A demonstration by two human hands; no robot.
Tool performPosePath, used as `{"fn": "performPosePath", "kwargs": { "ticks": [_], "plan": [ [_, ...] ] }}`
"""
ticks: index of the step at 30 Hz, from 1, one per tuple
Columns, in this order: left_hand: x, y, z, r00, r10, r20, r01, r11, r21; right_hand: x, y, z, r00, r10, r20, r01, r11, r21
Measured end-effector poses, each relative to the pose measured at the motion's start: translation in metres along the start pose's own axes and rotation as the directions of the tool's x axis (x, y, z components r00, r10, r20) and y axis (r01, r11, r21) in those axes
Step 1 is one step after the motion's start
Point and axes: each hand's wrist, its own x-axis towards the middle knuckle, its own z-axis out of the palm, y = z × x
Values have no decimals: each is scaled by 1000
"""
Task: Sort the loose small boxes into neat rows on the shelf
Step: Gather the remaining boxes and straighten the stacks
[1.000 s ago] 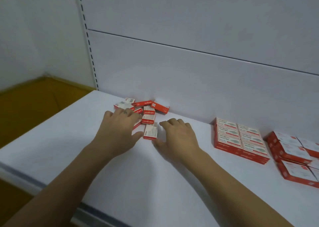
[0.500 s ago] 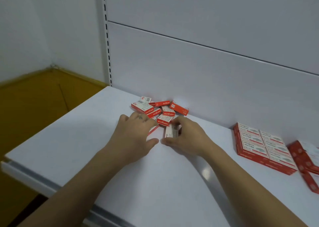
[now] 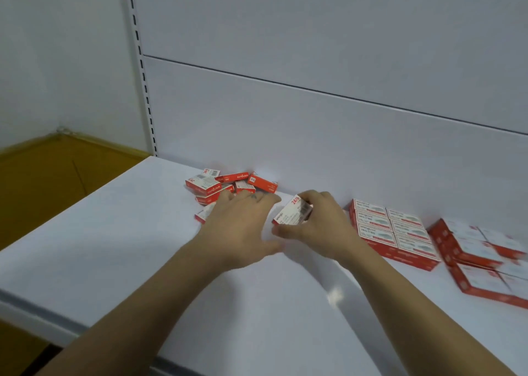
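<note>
A loose pile of small red-and-white boxes point(image 3: 225, 184) lies against the back panel of the white shelf point(image 3: 114, 247). My right hand point(image 3: 320, 227) holds one small box point(image 3: 293, 212) between thumb and fingers, tilted and lifted off the shelf, to the right of the pile. My left hand point(image 3: 243, 224) lies palm down with spread fingers over the pile's near edge, covering some boxes. To the right, a neat block of the same boxes point(image 3: 391, 230) stands in rows.
More red boxes point(image 3: 483, 258), larger-looking and blurred, sit in stacks at the far right. The shelf's left end drops to a brown floor point(image 3: 43, 181). A slotted upright point(image 3: 143, 75) runs up the back panel at the left.
My right hand has closed on one box, lifted it from the pile's edge and carried it right. The left hand stayed on the pile. The camera view shifted left.
</note>
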Motion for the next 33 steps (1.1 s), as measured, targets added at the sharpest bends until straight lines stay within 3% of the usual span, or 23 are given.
{"fn": "performPosePath", "kwargs": {
  "ticks": [4,12,22,33],
  "plan": [
    [18,53,5,989,93,-111,-105,989,-107,-28,24,-36,986,89,-144,-38,947,320],
    [60,128,28,951,195,-241,-246,947,-206,-60,83,-97,935,248,-255,5,707,707],
    [68,165,79,958,158,-239,-266,802,-535,-84,146,-106,886,304,-349,46,693,719],
    [59,160,92,940,163,-300,-327,686,-651,-86,155,-103,888,204,-413,0,897,442]
  ]
}}
